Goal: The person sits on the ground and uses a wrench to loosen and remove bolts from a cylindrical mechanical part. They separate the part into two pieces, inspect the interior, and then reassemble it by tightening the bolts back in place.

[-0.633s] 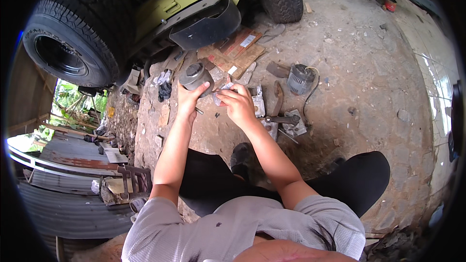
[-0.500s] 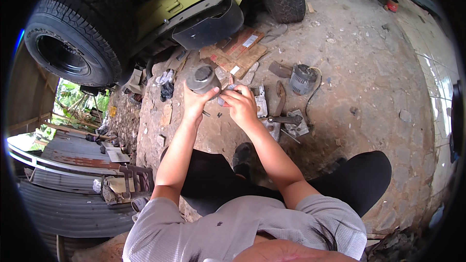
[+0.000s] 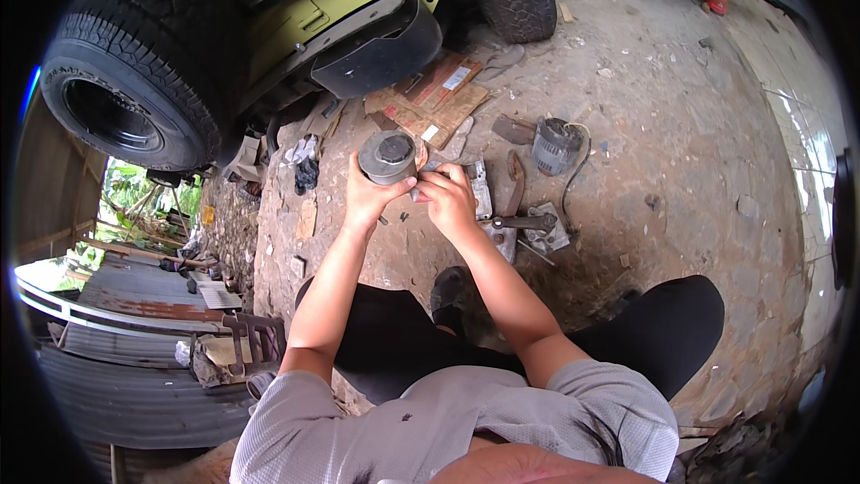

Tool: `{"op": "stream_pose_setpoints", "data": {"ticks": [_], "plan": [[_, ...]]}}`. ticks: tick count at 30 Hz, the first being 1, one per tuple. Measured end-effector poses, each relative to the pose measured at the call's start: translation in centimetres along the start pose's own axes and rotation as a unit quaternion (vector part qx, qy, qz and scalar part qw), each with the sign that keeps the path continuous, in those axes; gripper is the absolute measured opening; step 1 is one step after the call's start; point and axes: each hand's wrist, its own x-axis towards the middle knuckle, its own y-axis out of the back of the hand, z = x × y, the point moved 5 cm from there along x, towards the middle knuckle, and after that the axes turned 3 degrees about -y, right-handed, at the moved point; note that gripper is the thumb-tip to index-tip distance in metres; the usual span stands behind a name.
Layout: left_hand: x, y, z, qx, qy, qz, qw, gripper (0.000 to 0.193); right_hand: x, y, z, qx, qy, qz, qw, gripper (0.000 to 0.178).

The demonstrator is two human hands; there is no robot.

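My left hand (image 3: 365,197) is wrapped round the lower left side of a grey metal cylinder (image 3: 385,161), held up in front of me. A dark round patch marks the cylinder's top. Close against its lower right side is my right hand (image 3: 448,193), its fingers bent and pinched together. Whatever the right fingertips hold is too small and covered to name. On the ground beyond the right wrist lie a hammer (image 3: 524,222), a curved rusty metal piece (image 3: 516,181) and a pale metal casting (image 3: 482,190).
A finned grey motor-like unit (image 3: 555,145) with a black cable stands further right. Flattened cardboard (image 3: 430,108) lies ahead, near a yellow-green vehicle (image 3: 358,4) with a large tyre (image 3: 125,112) at the left. Corrugated sheets (image 3: 134,394) lie at the lower left. A red can (image 3: 716,2) stands far right.
The grey cylinder has shifted slightly right and down, and its top now faces me more. My right fingers have moved slightly down its side and curled closer together.
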Motion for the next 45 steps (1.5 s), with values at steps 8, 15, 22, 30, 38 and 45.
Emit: {"op": "stream_pose_setpoints", "data": {"ticks": [8, 15, 22, 30, 38, 45], "plan": [[0.6, -0.4, -1.3, -0.031, 0.021, -0.003, 0.999, 0.089, 0.0, 0.2, 1.2, -0.009, -0.009, 0.038, 0.999, 0.027], [0.8, -0.2, -2.9, -0.16, 0.141, 0.0, 0.977, 0.075, 0.0, 0.6, 2.3, -0.022, -0.025, 0.08, 0.996, 0.027], [0.0, -0.5, -1.6, -0.137, 0.099, -0.031, 0.985, 0.061, 0.3, 0.3, 0.7, -0.031, -0.019, -0.041, 0.998, 0.025], [-0.6, -0.8, -0.1, -0.115, 0.071, -0.022, 0.991, 0.071, 0.4, 0.4, 0.3, -0.036, -0.02, -0.086, 0.995, 0.026], [-0.7, -1.1, 1.5, -0.035, -0.008, -0.001, 0.999, 0.075, 0.1, 0.7, 0.2, -0.02, -0.023, -0.054, 0.998, 0.027], [-0.1, -0.3, 0.4, -0.073, 0.034, 0.026, 0.996, 0.082, 0.4, 1.1, -0.4, -0.014, -0.019, -0.028, 0.999, 0.026]]}}
